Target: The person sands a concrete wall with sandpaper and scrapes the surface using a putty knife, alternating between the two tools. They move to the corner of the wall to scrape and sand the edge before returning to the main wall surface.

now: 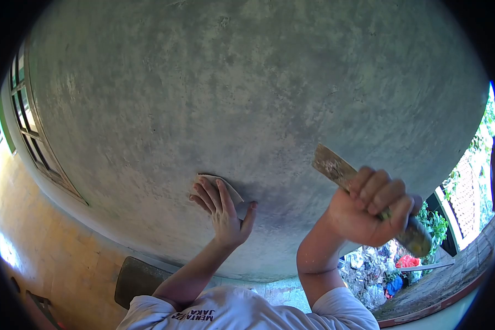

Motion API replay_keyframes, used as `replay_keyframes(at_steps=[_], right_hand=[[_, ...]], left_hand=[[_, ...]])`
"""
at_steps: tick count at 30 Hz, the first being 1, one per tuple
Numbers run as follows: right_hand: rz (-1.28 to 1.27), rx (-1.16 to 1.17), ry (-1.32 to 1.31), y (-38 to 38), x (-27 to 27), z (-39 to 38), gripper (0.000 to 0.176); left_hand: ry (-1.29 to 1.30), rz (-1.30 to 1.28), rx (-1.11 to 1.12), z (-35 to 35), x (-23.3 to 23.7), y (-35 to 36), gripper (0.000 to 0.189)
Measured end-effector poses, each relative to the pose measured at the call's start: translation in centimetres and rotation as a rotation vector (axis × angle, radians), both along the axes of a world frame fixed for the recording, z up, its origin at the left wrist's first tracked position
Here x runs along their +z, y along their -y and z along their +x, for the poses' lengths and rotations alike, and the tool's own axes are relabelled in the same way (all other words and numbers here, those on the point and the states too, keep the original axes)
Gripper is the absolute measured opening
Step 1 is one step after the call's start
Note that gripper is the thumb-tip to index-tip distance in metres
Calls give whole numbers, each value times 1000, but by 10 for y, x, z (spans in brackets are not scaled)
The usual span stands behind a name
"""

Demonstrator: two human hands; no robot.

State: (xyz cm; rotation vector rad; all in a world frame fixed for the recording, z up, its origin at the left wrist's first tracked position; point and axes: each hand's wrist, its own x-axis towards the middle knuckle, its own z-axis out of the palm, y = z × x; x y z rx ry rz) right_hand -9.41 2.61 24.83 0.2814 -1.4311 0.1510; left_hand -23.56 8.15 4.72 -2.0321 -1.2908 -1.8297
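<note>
Pressing flat at seven o'clock, the left hand [225,220], fingers spread, partly covers a pale sheet [235,193] on the grey wall [258,82]. At four o'clock, the right hand [371,212] is wrapped around a scraper [333,165] that points toward ten o'clock. A window [32,124] sits at nine o'clock.

You are facing a mottled grey wall [247,110], with a thin pale sheet [234,193] lying against it under your left hand [225,220]. To your left, a yellowish-tan floor [55,231] is catching bright glare; a dark, round-cornered object [137,280] is showing against it, its base hidden. To your right, a jumbled heap [368,269] is lying low, including a red piece [408,261] and a blue piece [394,286].
</note>
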Motion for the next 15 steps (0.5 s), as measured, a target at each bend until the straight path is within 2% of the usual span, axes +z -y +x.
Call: replay_keyframes(at_steps=[3, 5, 6, 10, 13, 15], right_hand=[[37, 47, -14, -1, -2, -10, 12], [-138, 26, 18, -16, -4, -20, 13], [-147, -5, 7, -10, -4, -24, 16], [7, 12, 17, 11, -6, -27, 18], [-103, -8, 57, -14, -4, -30, 22], [-96, -30, 19, -3, -5, -30, 22]], left_hand=[[-3, 0, 7, 0, 2, -1, 93], [-5, -8, -1, 0, 0, 2, 93], [-8, -13, -6, 0, -1, 2, 93], [-26, 10, 15, -1, 0, 0, 93], [-9, -12, -8, -1, 0, 0, 93], [-14, -11, -9, -1, 0, 1, 93]])
